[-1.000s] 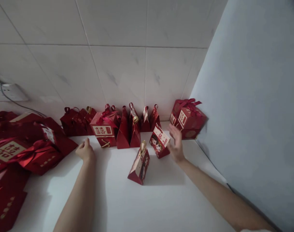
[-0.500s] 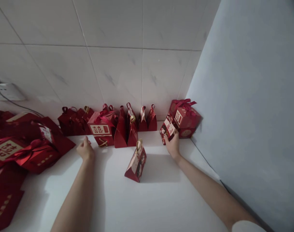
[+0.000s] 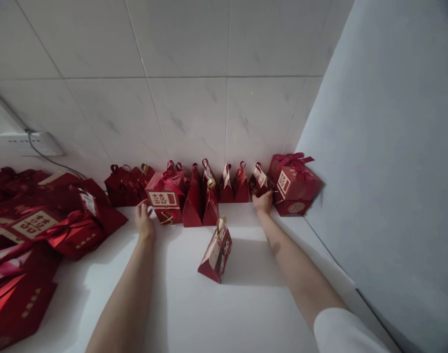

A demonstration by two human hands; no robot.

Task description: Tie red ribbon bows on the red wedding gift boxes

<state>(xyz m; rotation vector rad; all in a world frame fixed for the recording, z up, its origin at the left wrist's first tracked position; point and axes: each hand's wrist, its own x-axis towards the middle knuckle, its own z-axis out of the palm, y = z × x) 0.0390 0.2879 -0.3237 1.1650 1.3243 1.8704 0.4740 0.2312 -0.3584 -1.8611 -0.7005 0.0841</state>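
Observation:
My right hand [image 3: 263,201] grips the lower part of a small red gift box [image 3: 260,177] with a pale label and ribbon loop, near the tiled wall. Just right of it stands a larger red gift box [image 3: 297,186] with a bow. My left hand [image 3: 145,221] is raised with fingers apart, holding nothing, close beside a red box with a gold double-happiness label [image 3: 164,200]. Between my arms a triangular gift box [image 3: 216,252] with a gold loop stands alone on the white tabletop [image 3: 246,314].
Several triangular red boxes [image 3: 194,201] line the tiled wall [image 3: 187,117]. A pile of red boxes with ribbons [image 3: 76,235] fills the left side. A power strip [image 3: 32,143] with a cable is at the back left, and a pale panel [image 3: 385,162] rises at the right.
My right hand has pushed its small gift box back toward the wall, where it now stands more upright in the row. My left hand's fingers have opened. The view has shifted slightly left.

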